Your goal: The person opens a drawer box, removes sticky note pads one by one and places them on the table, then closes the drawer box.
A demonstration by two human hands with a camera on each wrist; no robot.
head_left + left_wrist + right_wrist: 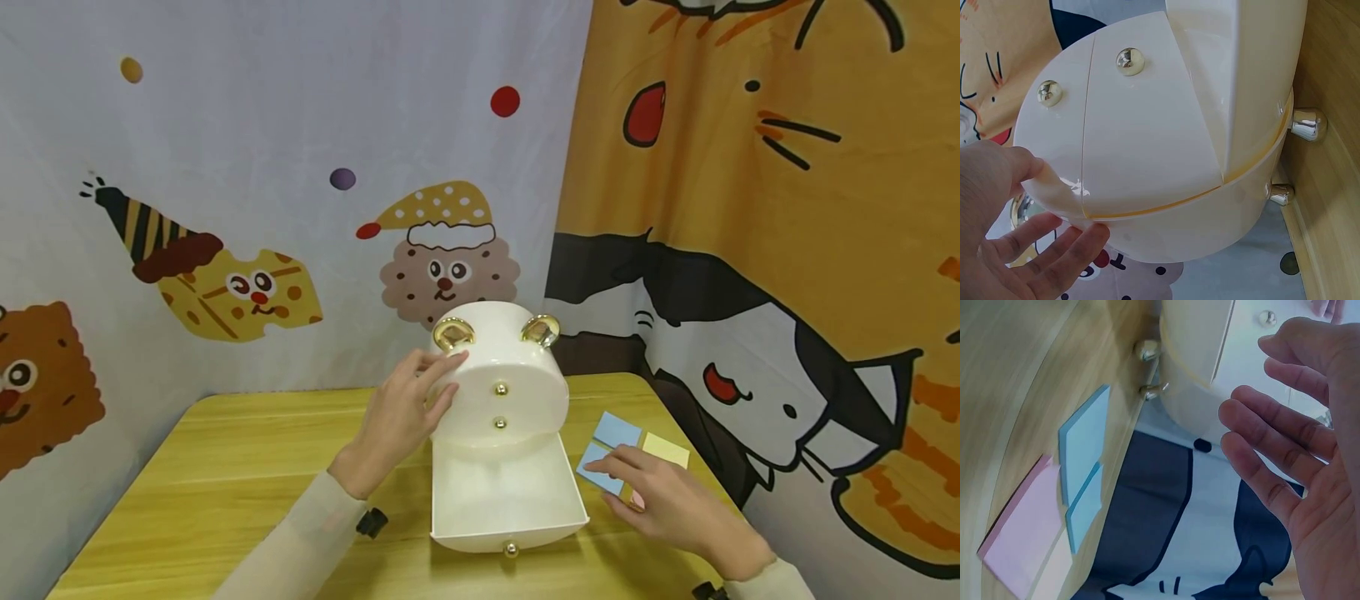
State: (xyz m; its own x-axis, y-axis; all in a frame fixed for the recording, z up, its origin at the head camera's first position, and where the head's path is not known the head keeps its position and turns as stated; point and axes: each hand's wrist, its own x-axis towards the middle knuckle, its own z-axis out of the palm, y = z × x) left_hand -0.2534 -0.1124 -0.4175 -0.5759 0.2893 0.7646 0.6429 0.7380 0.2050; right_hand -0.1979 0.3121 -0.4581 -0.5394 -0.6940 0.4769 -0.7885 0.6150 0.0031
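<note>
A glossy white rounded drawer box (517,333) with gold ears stands at mid-table. Its lowest drawer (498,487) is pulled out toward me and looks bare inside. At the box's left side, my left hand (401,412) rests with its fingertips along the upper edge; the left wrist view has the thumb by the front face and the fingers (1085,250) along the curved side. My right hand (663,504) hovers over the sticky note pads, loosely spread and holding nothing. A blue pad (1088,440), a second blue pad (1085,509), a pink pad (1025,531) and a yellow pad (666,450) lie together.
The wooden table (247,467) has its right edge close beyond the pads. Printed cartoon curtains (262,108) hang behind and to the right. Small gold knobs (501,389) stick out of the box's front, and gold feet (1307,125) from its underside.
</note>
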